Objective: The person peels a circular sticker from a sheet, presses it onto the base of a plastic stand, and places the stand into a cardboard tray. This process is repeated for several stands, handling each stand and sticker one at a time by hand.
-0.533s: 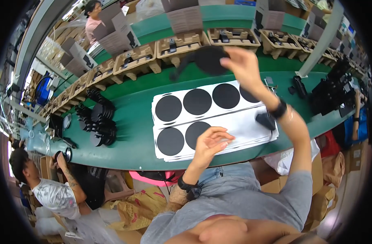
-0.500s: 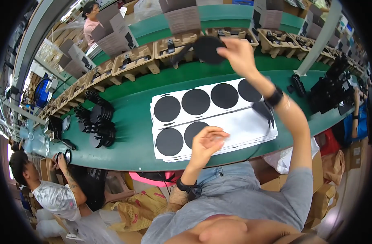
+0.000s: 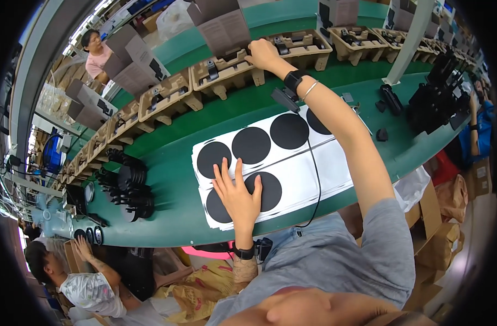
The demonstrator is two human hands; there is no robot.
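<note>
i saw a green bench (image 3: 178,157) carrying white sheets (image 3: 324,168) with black discs (image 3: 251,145), cardboard trays (image 3: 167,95) and stacked black parts (image 3: 126,185).

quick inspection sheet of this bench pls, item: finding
surface: green table, long and curved by the lens
job's things: white sheets with black round pads; moulded pulp trays on the line behind
clutter: stacked black parts at left, more black parts at right
grippers: left hand flat on the sheets; right hand reaching into a tray
cables: thin black cable across the sheets
surroundings: seated person lower left, another person behind the line, cardboard boxes at right
</note>
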